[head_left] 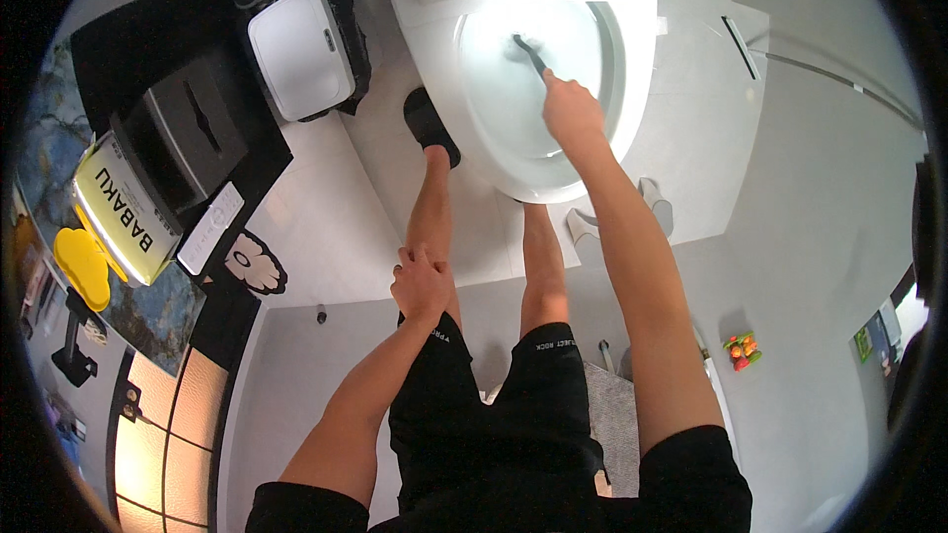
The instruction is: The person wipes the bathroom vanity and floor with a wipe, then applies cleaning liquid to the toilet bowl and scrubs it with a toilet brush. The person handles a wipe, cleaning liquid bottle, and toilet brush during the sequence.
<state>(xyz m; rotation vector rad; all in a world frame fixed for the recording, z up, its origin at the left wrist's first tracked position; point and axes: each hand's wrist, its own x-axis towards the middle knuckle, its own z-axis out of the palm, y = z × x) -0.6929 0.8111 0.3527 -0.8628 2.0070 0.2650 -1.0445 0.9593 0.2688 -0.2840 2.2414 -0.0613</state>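
Below me stands a white toilet bowl [495, 133] with its seat raised towards the tank. My right hand [574, 112] reaches over the bowl and grips the slim dark grey handle [535, 59] of what looks like a toilet brush. That handle slants down to the upper middle of the bowl's inside. Its far end is blurred among faint shadows, so the head cannot be made out. My left hand [424, 286] rests on my left knee with nothing in it, fingers slightly apart.
Left of the toilet is a white-lidded bin [302, 53]. A counter [152, 318] carries a dark tissue box [196, 122] and a yellow wipes pack [122, 211]. Light slippers [656, 206] lie right of the bowl. A long-handled squeegee [740, 48] lies farther right.
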